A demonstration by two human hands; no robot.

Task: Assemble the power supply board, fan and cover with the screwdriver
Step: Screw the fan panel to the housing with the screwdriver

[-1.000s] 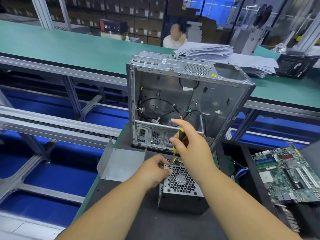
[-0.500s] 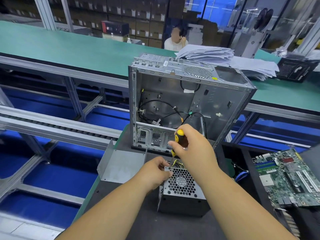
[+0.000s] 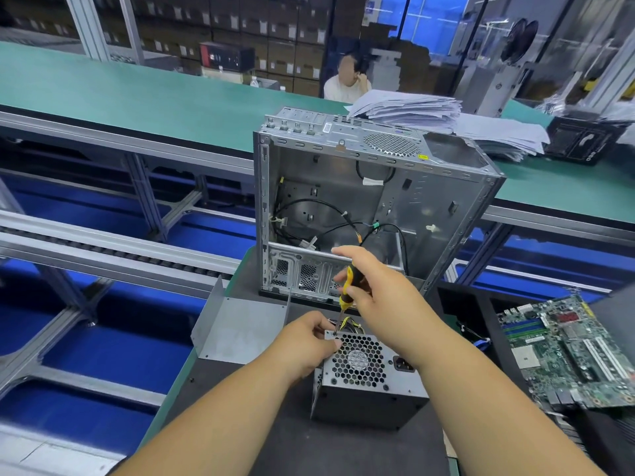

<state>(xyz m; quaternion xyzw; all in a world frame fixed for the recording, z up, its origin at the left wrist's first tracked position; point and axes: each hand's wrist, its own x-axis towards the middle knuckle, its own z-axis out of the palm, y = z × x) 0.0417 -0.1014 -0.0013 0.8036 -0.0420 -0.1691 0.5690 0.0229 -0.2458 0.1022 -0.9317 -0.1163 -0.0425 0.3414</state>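
A grey power supply box (image 3: 371, 396) stands on the dark mat, its honeycomb fan grille (image 3: 357, 362) facing up. My left hand (image 3: 305, 341) grips the box's top left corner. My right hand (image 3: 374, 290) holds a yellow and black screwdriver (image 3: 346, 286) upright, its tip resting on the grille's far left corner. Yellow and black wires (image 3: 350, 326) stick out behind the box. A bent grey metal cover (image 3: 240, 324) lies to the left of the box.
An open computer case (image 3: 371, 207) with loose black cables stands just behind the hands. A green motherboard (image 3: 567, 348) lies at the right. Paper stacks (image 3: 429, 111) sit on the green conveyor behind. A person sits in the background. The mat's left edge drops off.
My right hand has lowered the screwdriver slightly, bringing its tip onto the grille's corner. My left hand keeps its hold on the box.
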